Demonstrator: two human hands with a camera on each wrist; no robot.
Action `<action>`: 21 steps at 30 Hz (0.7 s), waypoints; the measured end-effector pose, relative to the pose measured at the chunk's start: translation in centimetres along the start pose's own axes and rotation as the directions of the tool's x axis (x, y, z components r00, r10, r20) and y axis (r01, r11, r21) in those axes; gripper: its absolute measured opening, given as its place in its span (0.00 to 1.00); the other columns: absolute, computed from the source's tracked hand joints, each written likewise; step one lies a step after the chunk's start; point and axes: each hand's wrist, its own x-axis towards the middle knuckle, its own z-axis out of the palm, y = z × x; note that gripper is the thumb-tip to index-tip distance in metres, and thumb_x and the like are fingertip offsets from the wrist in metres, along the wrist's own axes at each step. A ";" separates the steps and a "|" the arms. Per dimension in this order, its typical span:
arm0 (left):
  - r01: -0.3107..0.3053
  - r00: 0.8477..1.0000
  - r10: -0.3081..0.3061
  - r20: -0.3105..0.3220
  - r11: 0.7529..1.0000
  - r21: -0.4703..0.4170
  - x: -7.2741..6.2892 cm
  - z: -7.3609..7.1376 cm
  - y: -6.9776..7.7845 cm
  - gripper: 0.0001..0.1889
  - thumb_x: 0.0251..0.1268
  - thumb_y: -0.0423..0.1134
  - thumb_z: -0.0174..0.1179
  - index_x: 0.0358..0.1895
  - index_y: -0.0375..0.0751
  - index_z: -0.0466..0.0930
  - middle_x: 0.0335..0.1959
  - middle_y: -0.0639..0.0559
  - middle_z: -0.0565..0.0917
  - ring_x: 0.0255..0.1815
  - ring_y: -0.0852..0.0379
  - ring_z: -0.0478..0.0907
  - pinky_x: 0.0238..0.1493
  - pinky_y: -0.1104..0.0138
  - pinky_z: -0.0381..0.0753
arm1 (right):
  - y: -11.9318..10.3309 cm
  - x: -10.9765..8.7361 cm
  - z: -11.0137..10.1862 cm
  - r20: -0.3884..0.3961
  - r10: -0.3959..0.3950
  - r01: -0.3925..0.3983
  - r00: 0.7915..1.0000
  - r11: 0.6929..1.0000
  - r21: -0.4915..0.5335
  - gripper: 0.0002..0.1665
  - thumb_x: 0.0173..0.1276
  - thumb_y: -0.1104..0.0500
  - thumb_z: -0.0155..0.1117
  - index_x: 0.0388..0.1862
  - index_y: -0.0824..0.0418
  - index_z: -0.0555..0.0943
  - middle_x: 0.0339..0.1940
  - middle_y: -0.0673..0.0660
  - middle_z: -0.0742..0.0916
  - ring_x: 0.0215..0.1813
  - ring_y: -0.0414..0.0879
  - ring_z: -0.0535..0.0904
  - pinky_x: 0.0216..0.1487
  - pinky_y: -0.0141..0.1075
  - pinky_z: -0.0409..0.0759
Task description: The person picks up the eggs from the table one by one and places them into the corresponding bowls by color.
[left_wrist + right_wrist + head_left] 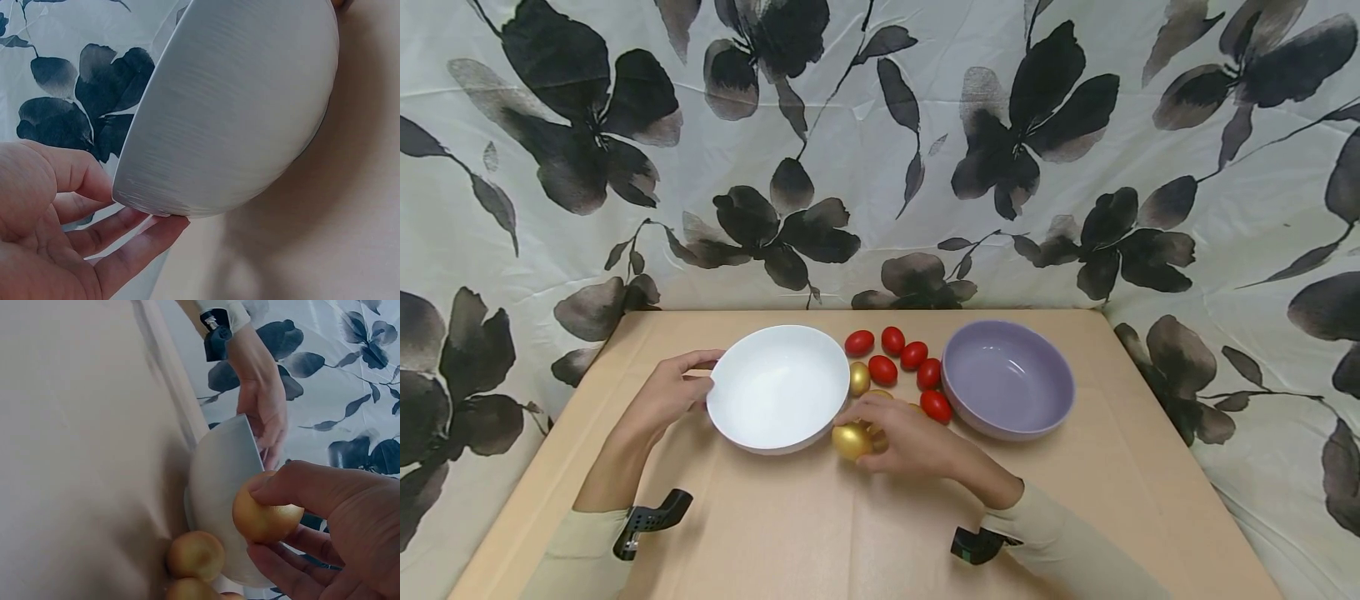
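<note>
My left hand (662,400) pinches the left rim of a white bowl (778,387); the left wrist view shows thumb and fingers on either side of its edge (219,112). Between thumb and fingertips, my right hand (917,437) holds a shiny gold egg (852,442) just off the bowl's lower right side. In the right wrist view the held gold egg (265,515) is in front of the bowl's outer wall. More gold eggs (195,555) lie on the table beside the bowl, partly hidden by my right hand in the head view.
Several red egg-shaped pieces (883,370) lie loose between the two bowls. A purple bowl (1007,379) stands on the right, with a red piece (936,406) close against its left side. Behind the wooden table (775,533) hangs a floral cloth (880,167).
</note>
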 end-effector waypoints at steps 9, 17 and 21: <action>0.003 1.000 -0.003 0.005 1.000 -0.012 0.0 -0.1 0.0 0.28 0.70 0.31 0.50 0.74 0.33 0.66 0.67 0.31 0.72 0.52 0.43 0.81 0.41 0.65 0.86 | -0.2 0.6 -1.1 -0.013 0.016 -0.015 1.000 0.997 0.071 0.32 0.58 0.61 0.79 0.62 0.49 0.81 0.59 0.44 0.82 0.59 0.39 0.77 0.54 0.36 0.84; 0.005 1.000 -0.005 0.006 1.000 -0.013 0.0 -0.2 0.1 0.28 0.70 0.31 0.50 0.73 0.33 0.67 0.67 0.31 0.72 0.51 0.43 0.81 0.42 0.63 0.86 | -0.5 1.1 -1.8 -0.054 0.001 0.001 0.999 0.999 0.047 0.33 0.56 0.62 0.80 0.62 0.48 0.81 0.58 0.44 0.83 0.58 0.40 0.76 0.55 0.34 0.82; -0.002 1.000 0.002 0.006 1.000 -0.018 0.1 -0.2 0.0 0.27 0.70 0.31 0.50 0.73 0.33 0.68 0.66 0.31 0.73 0.48 0.45 0.81 0.42 0.60 0.86 | -0.5 1.4 -2.2 -0.057 -0.003 0.010 0.998 0.992 0.125 0.33 0.57 0.65 0.78 0.62 0.49 0.81 0.57 0.44 0.82 0.57 0.41 0.77 0.54 0.39 0.84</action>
